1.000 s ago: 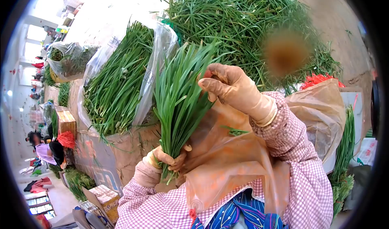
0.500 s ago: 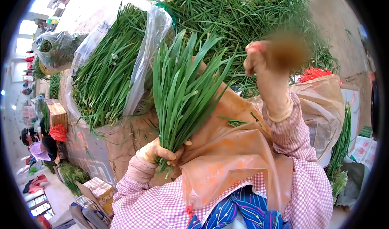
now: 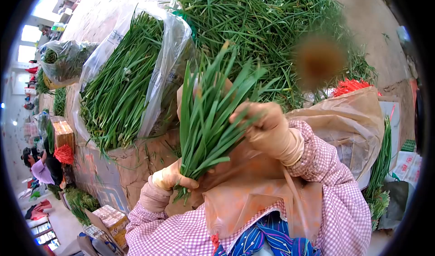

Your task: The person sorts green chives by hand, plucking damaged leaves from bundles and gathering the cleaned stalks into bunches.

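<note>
Head view: left hand point(image 3: 176, 178) clasps the chive bunch point(image 3: 206, 133) tight, right hand point(image 3: 270, 131) curls fingers at its leaves, grip unclear!

Bright windows point(image 3: 30, 33) glare at left; a brown smudge point(image 3: 319, 61) hangs unfocused.

Windows point(image 3: 31, 33): bright, washed-out panes in a row, far above the yellow carton point(image 3: 118, 230) in view
White surface point(image 3: 13, 149): wall or ceiling, unclear which, up and left of the carton
Lights point(image 3: 15, 123): small bright spots, same side of the carton
Floor point(image 3: 65, 223): pale, left of the carton
</note>
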Tool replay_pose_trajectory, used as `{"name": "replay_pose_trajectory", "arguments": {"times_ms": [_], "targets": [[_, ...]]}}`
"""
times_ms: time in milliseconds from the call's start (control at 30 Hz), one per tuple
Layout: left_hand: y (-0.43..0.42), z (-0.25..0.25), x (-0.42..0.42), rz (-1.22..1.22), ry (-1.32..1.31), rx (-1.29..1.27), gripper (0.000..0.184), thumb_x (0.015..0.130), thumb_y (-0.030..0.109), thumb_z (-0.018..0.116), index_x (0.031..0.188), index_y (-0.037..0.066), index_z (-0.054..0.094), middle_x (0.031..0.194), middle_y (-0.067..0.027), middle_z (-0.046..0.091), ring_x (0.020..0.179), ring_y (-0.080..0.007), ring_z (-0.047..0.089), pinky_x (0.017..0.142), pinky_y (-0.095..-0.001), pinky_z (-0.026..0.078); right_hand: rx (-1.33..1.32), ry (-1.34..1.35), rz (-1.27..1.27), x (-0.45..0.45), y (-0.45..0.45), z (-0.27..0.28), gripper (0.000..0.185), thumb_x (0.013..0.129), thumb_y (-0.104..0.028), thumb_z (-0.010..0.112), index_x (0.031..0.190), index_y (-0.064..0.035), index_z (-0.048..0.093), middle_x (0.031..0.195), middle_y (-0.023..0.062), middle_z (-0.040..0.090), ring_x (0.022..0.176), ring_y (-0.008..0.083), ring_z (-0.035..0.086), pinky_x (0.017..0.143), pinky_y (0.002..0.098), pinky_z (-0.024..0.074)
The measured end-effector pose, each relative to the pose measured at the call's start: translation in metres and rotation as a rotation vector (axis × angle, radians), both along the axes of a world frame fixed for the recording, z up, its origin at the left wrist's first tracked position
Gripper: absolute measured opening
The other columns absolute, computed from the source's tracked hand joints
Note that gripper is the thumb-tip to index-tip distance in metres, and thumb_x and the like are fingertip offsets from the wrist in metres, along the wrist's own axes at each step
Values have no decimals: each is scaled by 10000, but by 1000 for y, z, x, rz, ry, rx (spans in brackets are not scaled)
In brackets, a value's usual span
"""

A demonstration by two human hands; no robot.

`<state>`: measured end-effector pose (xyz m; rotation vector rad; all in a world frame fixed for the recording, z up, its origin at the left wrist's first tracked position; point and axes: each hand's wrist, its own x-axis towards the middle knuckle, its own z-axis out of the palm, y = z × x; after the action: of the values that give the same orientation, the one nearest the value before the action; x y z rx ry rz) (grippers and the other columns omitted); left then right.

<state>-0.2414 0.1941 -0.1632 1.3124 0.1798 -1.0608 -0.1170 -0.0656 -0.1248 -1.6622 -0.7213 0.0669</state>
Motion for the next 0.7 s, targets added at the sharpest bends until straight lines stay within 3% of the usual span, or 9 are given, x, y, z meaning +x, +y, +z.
{"name": "replay_pose_trajectory", "arguments": {"times_ms": [100,167,233,300,433,467,567,633,700], "targets": [[-7,36,10,160,162,-101,560,570,10,694,1120,20,588,904,-20,588,781,-109,503,658,-226,416,332,491,-265,15,-21,-3,66,901,-80,573,887,-43,626,702,14,609,591,70,533,491,218,416],[5,27,10,-25,170,-53,517,578,9,698,1088,19,613,879,-13,580,762,-107,503,652,-238,415,361,570,-366,40,-46,-3,79,908,-78,563,947,-52,627,722,4,616,577,48,499,515,180,399],[6,26,12,-43,98,-50,480,594,10,705,1068,18,628,864,-8,575,759,-105,501,641,-243,412,366,360,-518,61,-48,-3,112,916,-96,553,995,-34,604,760,15,622,599,64,503,561,185,419],[12,17,13,-122,40,-83,694,589,17,722,1248,13,506,1084,-101,629,962,-177,580,822,-325,482,345,252,-401,84,-55,0,169,922,-96,540,1066,-20,583,872,49,631,727,89,553,667,201,458],[17,10,17,-287,-79,-52,631,597,5,725,1204,16,551,1072,-86,632,961,-171,573,853,-328,467,-94,62,-12,121,-40,21,289,937,-215,533,1166,-41,560,1032,67,616,967,153,561,863,271,450],[15,13,14,-198,-47,-22,585,601,-12,723,1162,10,560,965,-62,612,854,-147,559,731,-307,468,-206,118,90,129,-36,22,344,942,-298,513,1186,-59,553,1044,85,621,983,188,573,869,304,454],[20,12,11,-108,52,-16,582,599,-44,728,1147,-3,538,857,-58,604,722,-139,566,573,-291,480,-499,19,326,141,-26,20,327,946,-309,508,1090,-31,602,1006,92,627,935,174,572,850,304,460],[22,11,12,-176,66,-10,596,596,-20,738,1166,13,567,1016,-72,627,892,-157,573,760,-307,475,-414,274,391,129,-19,21,310,921,-297,557,976,3,617,831,112,647,795,189,604,742,300,481],[20,13,13,-169,86,-19,580,589,-19,737,1148,14,585,1038,-73,638,923,-161,578,791,-305,480,-351,124,320,119,-16,12,288,910,-275,579,978,2,615,800,106,651,742,180,602,703,294,488]]}}
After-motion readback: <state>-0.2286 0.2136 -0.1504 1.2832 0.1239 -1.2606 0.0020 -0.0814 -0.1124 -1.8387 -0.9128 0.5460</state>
